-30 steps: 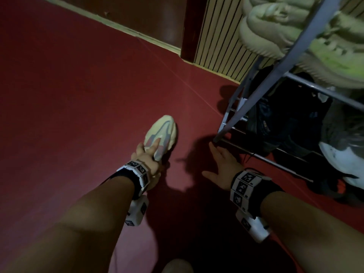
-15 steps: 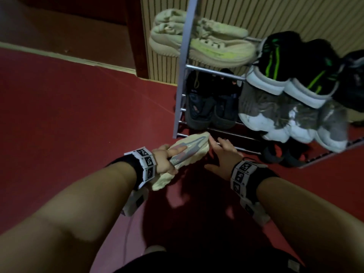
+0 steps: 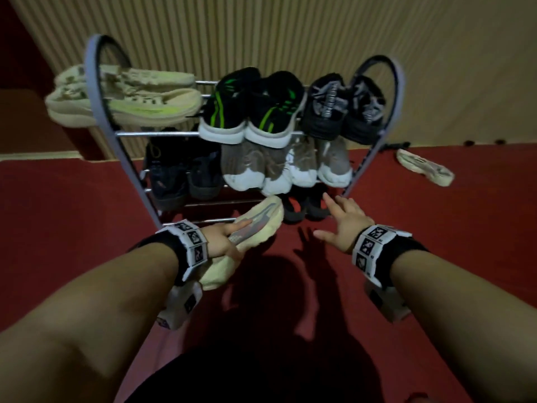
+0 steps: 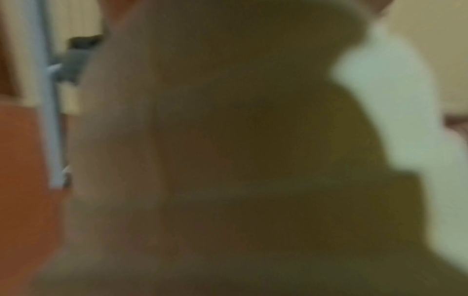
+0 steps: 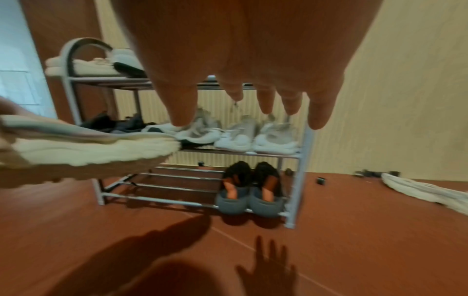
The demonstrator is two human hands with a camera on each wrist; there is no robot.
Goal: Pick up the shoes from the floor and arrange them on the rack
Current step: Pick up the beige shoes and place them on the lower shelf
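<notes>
Two hands out in front of a three-tier grey metal shoe rack (image 3: 100, 112) standing on the dark red floor (image 3: 72, 205) against a ribbed beige wall (image 3: 261, 33). Left hand (image 3: 223, 242) grips a cream chunky-soled sneaker w/ grey-pink side stripes (image 3: 261, 222), fingers wrapped round its mid part; shoe is off the floor, toe pointing at the rack's bottom tier, just in front of the lowest rails. In right wrist view the same sneaker (image 5: 96, 148) sits level w/ the gap btwn middle and bottom tiers, not yet resting on any rail. Right hand (image 3: 345, 219) is empty, fingers spread wide, hovering near the rack's right leg, apart from the sneaker.

Its matching cream sneaker (image 3: 424, 167) lies on the floor to the right of the rack, well apart from both hands.

Rack contents: top tier has a pale yellow-green knit pair (image 3: 130, 103), a black pair w/ green stripes and white soles (image 3: 252, 112), and a black-grey pair (image 3: 345, 109). Middle tier: dark pair (image 3: 180, 175) at left, grey-white trainers (image 3: 287, 167) at right. Bottom tier: one black pair w/ orange lining (image 5: 250, 190) at right end; left part of that tier is bare rails.

Left wrist view too blurred to read.
</notes>
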